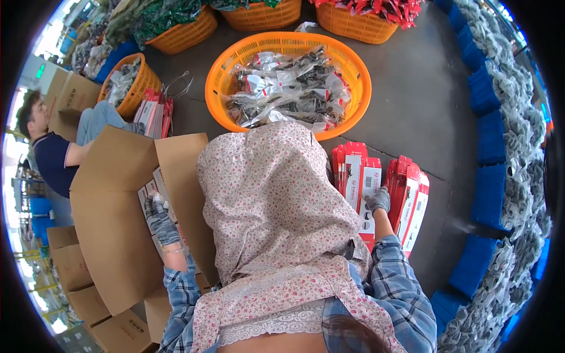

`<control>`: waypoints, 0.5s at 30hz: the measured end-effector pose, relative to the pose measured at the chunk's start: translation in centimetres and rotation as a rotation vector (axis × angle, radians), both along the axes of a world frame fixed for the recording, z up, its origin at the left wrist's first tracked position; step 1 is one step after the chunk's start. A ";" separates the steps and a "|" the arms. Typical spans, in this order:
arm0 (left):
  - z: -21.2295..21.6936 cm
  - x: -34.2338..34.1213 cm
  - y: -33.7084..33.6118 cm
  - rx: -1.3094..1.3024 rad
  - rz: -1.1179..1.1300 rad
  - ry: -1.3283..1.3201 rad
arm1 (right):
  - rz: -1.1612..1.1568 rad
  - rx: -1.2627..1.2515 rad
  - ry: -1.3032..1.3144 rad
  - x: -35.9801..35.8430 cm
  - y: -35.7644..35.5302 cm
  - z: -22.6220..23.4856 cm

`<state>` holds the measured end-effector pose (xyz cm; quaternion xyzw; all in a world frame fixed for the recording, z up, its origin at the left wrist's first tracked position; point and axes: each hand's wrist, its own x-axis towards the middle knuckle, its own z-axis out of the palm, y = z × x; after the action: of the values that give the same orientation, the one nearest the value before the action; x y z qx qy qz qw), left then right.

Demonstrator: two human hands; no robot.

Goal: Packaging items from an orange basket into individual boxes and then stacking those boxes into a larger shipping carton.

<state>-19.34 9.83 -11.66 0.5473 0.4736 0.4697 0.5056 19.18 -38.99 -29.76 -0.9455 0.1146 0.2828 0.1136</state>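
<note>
My left hand (pixel 160 220), in a grey knitted glove, reaches into an open brown cardboard box (pixel 112 229) at my left. Its fingers are stretched out over white-and-red small boxes (pixel 158 182) lying inside. To the right of my lap, my right hand (pixel 378 201), also gloved, has its fingers bent at the edge of a flat red-and-white carton (pixel 367 222) in a stack. A second stack of such cartons (pixel 410 203) stands just right of that hand. My palm hides part of the edge it grips.
Ahead stands an orange basket (pixel 213 88) holding bagged parts. Further orange baskets (pixel 365 28) line the back. At the left sits another person (pixel 56 153), near more cardboard boxes (pixel 82 276). Blue bins (pixel 488 194) with grey bagged items run along the right.
</note>
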 end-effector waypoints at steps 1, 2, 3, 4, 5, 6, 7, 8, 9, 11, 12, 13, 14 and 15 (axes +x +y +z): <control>0.1 -0.4 -0.2 -0.003 0.005 -0.003 | 0.012 0.004 0.007 0.1 -0.4 -0.6; 0.3 -0.5 -0.4 0.000 0.016 0.003 | 0.010 0.021 -0.012 0.1 -0.7 -1.0; 0.5 -0.5 -0.6 0.003 0.018 -0.002 | 0.009 0.038 -0.029 0.0 -1.0 -1.5; 0.8 -0.4 -0.7 0.009 0.022 -0.010 | 0.009 0.058 -0.048 0.1 -1.1 -1.9; 0.9 0.1 -0.7 0.009 0.015 -0.023 | 0.011 0.056 -0.048 0.2 -2.1 -2.9; 1.3 1.0 -1.1 0.003 0.013 -0.031 | -0.035 0.238 -0.096 0.5 -3.6 -4.4; 1.7 1.8 -1.4 0.008 0.009 -0.035 | -0.080 0.418 -0.145 0.9 -5.2 -5.8; 2.5 2.4 -1.7 0.021 0.010 -0.037 | -0.120 0.607 -0.192 1.6 -6.2 -6.6; 3.7 2.5 -1.8 0.048 0.022 -0.029 | -0.029 0.609 -0.388 2.8 -6.2 -5.7; 5.0 3.8 -1.8 0.034 -0.010 -0.114 | 0.117 0.478 -0.733 6.9 -9.4 1.4; 5.6 4.9 -1.9 0.013 -0.051 -0.204 | -0.186 0.912 -0.800 11.3 -14.0 2.0; 7.7 3.2 -1.5 0.071 -0.033 -0.217 | -0.060 1.017 -0.833 10.5 -7.4 8.3; 9.2 4.0 -1.7 0.071 -0.031 -0.225 | -0.100 1.173 -0.961 11.8 -5.9 14.3; 10.0 5.1 -2.1 0.098 -0.185 -0.297 | -0.187 1.301 -0.937 10.1 -1.5 22.3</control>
<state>-14.21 7.74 -1.71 0.5370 0.3178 0.5193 0.5839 29.29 -40.52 -7.50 -0.6968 -0.0541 -0.1436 0.7007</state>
